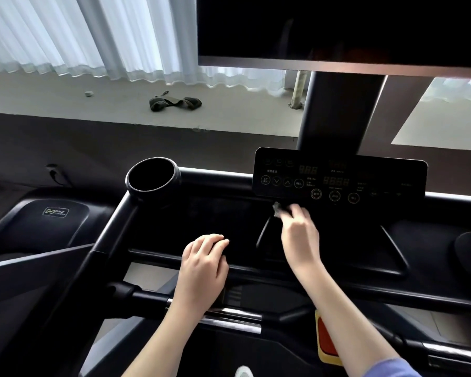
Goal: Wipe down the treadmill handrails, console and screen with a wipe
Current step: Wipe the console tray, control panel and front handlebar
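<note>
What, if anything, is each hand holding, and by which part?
The right hand pinches a crumpled wipe by its near end, below the console. The left hand rests on the black crossbar; whether it grips it cannot be told.

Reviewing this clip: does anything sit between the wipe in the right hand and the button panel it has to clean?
Nothing visible does. The right hand pinches the wipe at the lower edge of the button panel. The left hand rests apart, lower left on the console tray.
</note>
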Demonstrator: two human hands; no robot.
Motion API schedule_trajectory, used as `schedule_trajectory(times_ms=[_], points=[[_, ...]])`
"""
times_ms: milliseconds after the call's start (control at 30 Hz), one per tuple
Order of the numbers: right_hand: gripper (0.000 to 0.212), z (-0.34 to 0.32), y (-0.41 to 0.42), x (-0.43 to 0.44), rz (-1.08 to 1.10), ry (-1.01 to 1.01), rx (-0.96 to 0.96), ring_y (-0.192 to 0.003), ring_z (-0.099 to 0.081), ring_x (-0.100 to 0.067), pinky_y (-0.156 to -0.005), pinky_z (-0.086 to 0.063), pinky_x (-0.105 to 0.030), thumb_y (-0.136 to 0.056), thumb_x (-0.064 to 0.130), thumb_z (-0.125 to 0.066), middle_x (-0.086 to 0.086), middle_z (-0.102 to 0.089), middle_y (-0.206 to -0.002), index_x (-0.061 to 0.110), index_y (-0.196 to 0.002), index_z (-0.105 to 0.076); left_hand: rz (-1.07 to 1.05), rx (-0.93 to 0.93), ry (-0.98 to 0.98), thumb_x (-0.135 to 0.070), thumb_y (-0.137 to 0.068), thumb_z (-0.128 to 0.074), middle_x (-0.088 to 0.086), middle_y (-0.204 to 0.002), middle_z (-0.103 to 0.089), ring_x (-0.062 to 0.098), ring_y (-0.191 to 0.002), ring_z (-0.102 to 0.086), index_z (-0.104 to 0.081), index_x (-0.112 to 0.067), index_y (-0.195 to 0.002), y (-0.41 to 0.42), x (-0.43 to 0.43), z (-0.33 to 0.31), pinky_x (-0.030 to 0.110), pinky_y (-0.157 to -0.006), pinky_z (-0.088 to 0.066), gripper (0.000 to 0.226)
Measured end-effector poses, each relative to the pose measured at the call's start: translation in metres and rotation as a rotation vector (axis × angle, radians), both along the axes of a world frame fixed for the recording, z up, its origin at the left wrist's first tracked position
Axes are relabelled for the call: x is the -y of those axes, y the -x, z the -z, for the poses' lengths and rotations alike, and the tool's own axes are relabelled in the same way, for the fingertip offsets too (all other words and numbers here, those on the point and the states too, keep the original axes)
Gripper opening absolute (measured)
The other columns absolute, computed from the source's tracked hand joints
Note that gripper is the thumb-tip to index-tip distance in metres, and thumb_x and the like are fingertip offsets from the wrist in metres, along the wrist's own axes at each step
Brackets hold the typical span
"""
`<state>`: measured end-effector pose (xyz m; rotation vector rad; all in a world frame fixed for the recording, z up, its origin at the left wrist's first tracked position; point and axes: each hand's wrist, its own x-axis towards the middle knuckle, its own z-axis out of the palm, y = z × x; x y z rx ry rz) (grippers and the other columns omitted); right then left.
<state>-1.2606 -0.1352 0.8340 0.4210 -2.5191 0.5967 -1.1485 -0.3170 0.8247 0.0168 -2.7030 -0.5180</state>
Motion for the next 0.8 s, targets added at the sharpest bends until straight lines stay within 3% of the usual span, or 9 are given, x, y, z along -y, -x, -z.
schedule_trajectory(times_ms=[133,300,467,600,700,800], points=[[0.024,-0.004,0.007,-0.001,0.101,-0.009,0.027,-0.065,-0.06,-0.035,-0.044,-0.047,-0.033,-0.057,-0.021,-0.076,-0.015,-0.063,-0.076,-0.005,-0.075,-0.071,-0.005,-0.005,0.001,-0.023,-0.086,-0.041,-0.003,-0.114,-0.063,0.013,-0.114,-0.051,-0.069,-0.011,-0.11,0.0,0.0,0.0,0.031,-0.101,-0.036,0.039],[0.04,-0.002,0.007,-0.013,-0.011,-0.021,0.16,-0.089,-0.064,-0.032,-0.068,-0.055,-0.037,-0.076,-0.015,-0.065,-0.009,-0.071,-0.095,0.006,-0.109,-0.073,-0.004,0.0,-0.004,-0.024,-0.087,-0.04,-0.003,-0.114,-0.064,0.013,-0.114,-0.051,-0.07,-0.011,-0.11,0.0,0.0,0.001,0.033,-0.1,-0.036,0.04],[0.036,-0.003,-0.004,-0.014,0.126,0.067,0.142,-0.084,-0.067,-0.036,-0.071,-0.056,-0.037,-0.067,-0.023,-0.067,-0.013,-0.071,-0.084,-0.001,-0.094,-0.075,0.008,0.008,0.001,-0.025,-0.088,-0.039,-0.003,-0.115,-0.064,0.014,-0.114,-0.051,-0.069,-0.01,-0.112,-0.001,0.001,-0.001,0.033,-0.101,-0.037,0.041],[0.042,0.004,-0.021,-0.01,-0.088,-0.015,0.127,-0.098,-0.068,-0.031,-0.088,-0.053,-0.039,-0.065,-0.022,-0.07,-0.011,-0.073,-0.099,-0.001,-0.101,-0.073,0.009,-0.009,0.007,-0.025,-0.087,-0.039,-0.001,-0.113,-0.064,0.015,-0.112,-0.051,-0.07,-0.009,-0.11,-0.001,0.002,0.0,0.036,-0.099,-0.038,0.041],[0.034,-0.003,-0.023,-0.023,0.032,0.026,0.186,-0.097,-0.066,-0.032,-0.075,-0.059,-0.04,-0.071,-0.018,-0.067,-0.009,-0.073,-0.094,0.0,-0.099,-0.073,0.014,-0.018,0.01,-0.025,-0.087,-0.039,0.0,-0.112,-0.064,0.018,-0.111,-0.054,-0.07,-0.009,-0.109,0.0,0.001,0.0,0.038,-0.098,-0.042,0.041],[0.038,-0.005,-0.035,-0.009,0.079,-0.011,0.227,-0.106,-0.061,-0.036,-0.09,-0.052,-0.038,-0.075,-0.015,-0.058,-0.014,-0.07,-0.103,-0.006,-0.111,-0.068,0.014,-0.022,0.007,-0.025,-0.087,-0.038,0.001,-0.112,-0.065,0.02,-0.109,-0.056,-0.07,-0.008,-0.109,0.0,0.001,0.0,0.041,-0.096,-0.044,0.042]])
